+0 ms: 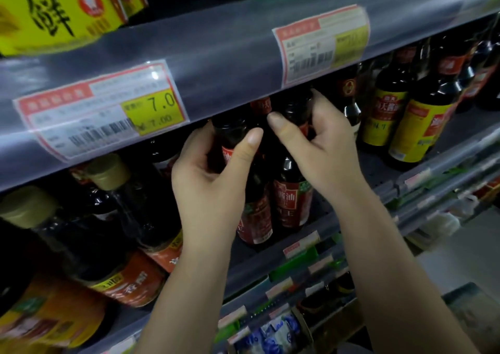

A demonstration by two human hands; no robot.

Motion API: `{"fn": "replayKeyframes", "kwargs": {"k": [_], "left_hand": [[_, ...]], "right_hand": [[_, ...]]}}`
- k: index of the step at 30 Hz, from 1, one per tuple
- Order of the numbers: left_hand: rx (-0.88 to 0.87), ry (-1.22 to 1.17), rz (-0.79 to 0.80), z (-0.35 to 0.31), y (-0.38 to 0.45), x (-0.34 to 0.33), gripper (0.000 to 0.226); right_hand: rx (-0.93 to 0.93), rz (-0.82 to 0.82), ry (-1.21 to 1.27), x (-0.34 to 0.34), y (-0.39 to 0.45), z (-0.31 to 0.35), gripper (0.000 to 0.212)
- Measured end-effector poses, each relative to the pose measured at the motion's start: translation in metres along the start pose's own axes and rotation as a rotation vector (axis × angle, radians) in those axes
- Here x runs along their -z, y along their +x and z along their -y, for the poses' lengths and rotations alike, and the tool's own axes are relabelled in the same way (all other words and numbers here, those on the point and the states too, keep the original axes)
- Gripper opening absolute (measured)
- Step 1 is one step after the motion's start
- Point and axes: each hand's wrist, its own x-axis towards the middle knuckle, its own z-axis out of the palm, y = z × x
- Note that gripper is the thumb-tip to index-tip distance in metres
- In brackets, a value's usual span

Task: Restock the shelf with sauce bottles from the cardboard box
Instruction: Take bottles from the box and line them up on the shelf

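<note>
Dim store aisle, light low. Grey metal shelving tiers (243,45) run diagonally, clear plastic price strips along edges. Red-and-yellow paper price tag (102,110) up front. Pale smooth floor (460,251) bottom right.

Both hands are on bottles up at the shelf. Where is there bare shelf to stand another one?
Bare shelf floor shows between the red-label bottles, by the right hand, and the yellow-label bottles. Left of the left hand, the tan-capped bottles stand packed together. The price rail hangs low over the bottle tops.

blocked: upper shelf edge (216,64) low over red-label bottles (293,202) | free: bare shelf floor (376,164) before yellow-label bottles (414,134)
</note>
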Motion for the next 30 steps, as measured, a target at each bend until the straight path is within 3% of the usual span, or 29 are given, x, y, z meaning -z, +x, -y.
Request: {"fn": "replayKeyframes", "kwargs": {"k": [9,15,20,30], "left_hand": [[0.087,0.043,-0.062,0.015,0.006,-0.005,0.024],[0.110,0.085,0.106,0.012,0.009,0.001,0.025],[0.011,0.225,0.212,0.023,0.008,0.020,0.049],[-0.015,0.159,0.105,0.022,0.002,0.011,0.043]], "right_hand": [[-0.089,0.006,0.015,-0.004,0.004,-0.019,0.021],[-0.172,0.147,0.004,0.004,0.008,-0.019,0.021],[-0.255,0.278,0.157,0.022,0.003,-0.021,0.033],[-0.198,0.053,0.121,0.015,-0.002,-0.021,0.028]]}}
